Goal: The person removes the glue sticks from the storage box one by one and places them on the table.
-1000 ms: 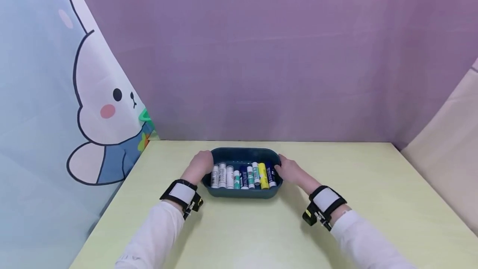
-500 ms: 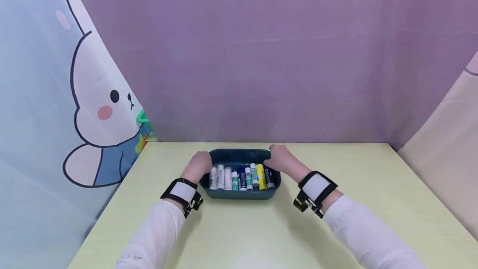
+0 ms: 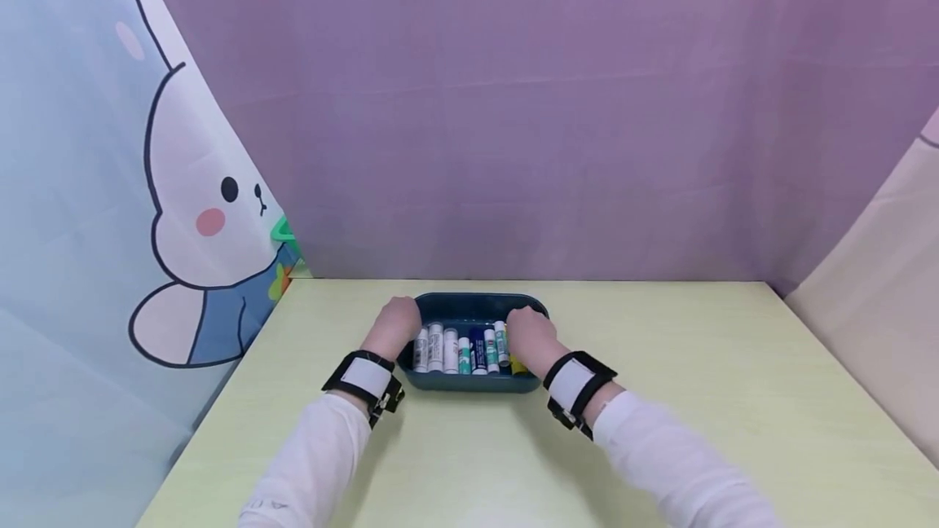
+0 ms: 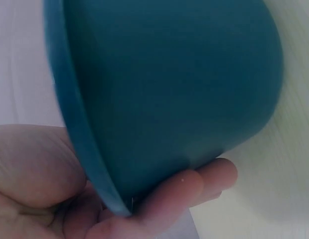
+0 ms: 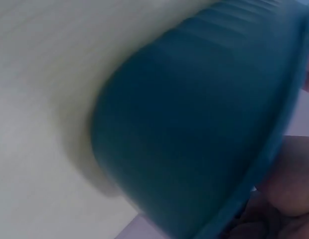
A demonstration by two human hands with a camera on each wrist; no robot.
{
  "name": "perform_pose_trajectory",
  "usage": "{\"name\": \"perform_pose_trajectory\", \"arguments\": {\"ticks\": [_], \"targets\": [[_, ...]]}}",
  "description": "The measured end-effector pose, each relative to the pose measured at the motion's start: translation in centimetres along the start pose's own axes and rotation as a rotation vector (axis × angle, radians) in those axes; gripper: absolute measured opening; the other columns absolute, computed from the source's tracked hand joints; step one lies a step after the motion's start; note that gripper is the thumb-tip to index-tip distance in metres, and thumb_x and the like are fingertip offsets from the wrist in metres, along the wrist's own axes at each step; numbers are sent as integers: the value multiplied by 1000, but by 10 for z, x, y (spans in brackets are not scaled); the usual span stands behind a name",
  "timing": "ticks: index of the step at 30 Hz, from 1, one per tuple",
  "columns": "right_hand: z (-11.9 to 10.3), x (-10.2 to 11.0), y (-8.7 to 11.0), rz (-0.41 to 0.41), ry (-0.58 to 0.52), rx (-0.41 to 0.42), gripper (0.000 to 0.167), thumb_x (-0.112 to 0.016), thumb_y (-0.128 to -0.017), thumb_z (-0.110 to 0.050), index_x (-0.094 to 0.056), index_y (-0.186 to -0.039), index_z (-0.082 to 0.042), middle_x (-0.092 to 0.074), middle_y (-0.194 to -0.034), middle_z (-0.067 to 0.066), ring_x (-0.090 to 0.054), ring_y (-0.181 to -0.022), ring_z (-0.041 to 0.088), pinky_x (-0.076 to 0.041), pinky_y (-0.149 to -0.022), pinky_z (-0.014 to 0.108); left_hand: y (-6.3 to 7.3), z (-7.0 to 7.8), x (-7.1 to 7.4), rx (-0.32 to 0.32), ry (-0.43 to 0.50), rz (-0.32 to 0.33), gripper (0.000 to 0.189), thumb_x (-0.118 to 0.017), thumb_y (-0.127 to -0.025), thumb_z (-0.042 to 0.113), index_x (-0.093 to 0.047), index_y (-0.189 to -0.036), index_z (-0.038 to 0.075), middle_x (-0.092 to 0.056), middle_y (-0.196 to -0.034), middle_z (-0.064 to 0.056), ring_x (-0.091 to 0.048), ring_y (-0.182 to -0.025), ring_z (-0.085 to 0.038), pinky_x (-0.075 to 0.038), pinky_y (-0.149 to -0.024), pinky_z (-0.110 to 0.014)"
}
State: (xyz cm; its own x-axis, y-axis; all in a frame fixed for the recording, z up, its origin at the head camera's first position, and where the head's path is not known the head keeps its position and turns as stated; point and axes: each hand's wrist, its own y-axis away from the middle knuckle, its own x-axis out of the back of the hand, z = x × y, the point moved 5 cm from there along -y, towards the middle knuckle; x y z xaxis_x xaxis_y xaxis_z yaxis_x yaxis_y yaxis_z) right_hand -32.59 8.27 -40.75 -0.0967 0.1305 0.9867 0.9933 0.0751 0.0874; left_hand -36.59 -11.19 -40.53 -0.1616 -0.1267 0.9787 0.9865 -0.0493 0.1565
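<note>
A dark teal oblong bin stands on the table, with several glue sticks side by side in it. At the bin's left end my left hand grips the rim, thumb inside and fingers against the outer wall. My right hand is over the bin's right part, its fingertips hidden. It partly covers a yellow glue stick and hides the navy one at the right end. White sticks lie at the left, a navy one and small green-and-white ones in the middle.
The pale yellow table stretches around the bin. Behind it hangs a purple cloth. A light-blue curtain with a cartoon rabbit hangs at the left, a cream cloth at the right.
My right hand has let go of the bin's right rim, lifted, and moved left and in over the sticks at the right. The left hand has kept its grip.
</note>
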Motion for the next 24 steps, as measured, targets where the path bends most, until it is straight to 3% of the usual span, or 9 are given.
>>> {"name": "perform_pose_trajectory", "arguments": {"ticks": [6, 14, 20, 24], "targets": [[-3, -8, -5, 39, 54, 6, 10, -68, -86, -12, -68, -81, -3, -64, -73, 8, -54, -53, 16, -48, -45, 28, 2, 1, 1, 15, 17, -8, 21, -49, -94, 3, -65, -96, -9, -64, -99, -20, -59, -74, -22, -52, -59, -30], [-3, -17, -10, -9, 78, -48, 13, -67, -87, -17, -69, -87, -4, -63, -75, 9, -54, -55, 18, -48, -43, 28, 6, 1, 3, 3, 45, 28, 20, -47, -93, 0, -64, -88, -8, -63, -95, -20, -59, -74, -23, -54, -64, -34], [-1, -11, -11, 4, 99, -6, 17, -64, -89, -17, -66, -77, -4, -60, -66, 7, -54, -54, 17, -52, -49, 29, 6, 1, 3, 7, 58, 24, 20, -47, -93, 0, -64, -86, -7, -63, -93, -20, -56, -69, -22, -49, -55, -30], [3, -8, -15, -21, 59, 9, 19, -61, -90, -11, -63, -73, -4, -58, -64, 7, -50, -53, 16, -48, -49, 27, 5, 2, 3, 8, 47, 21, 20, -48, -93, 1, -65, -88, -7, -64, -94, -20, -56, -69, -22, -47, -54, -29]]}}
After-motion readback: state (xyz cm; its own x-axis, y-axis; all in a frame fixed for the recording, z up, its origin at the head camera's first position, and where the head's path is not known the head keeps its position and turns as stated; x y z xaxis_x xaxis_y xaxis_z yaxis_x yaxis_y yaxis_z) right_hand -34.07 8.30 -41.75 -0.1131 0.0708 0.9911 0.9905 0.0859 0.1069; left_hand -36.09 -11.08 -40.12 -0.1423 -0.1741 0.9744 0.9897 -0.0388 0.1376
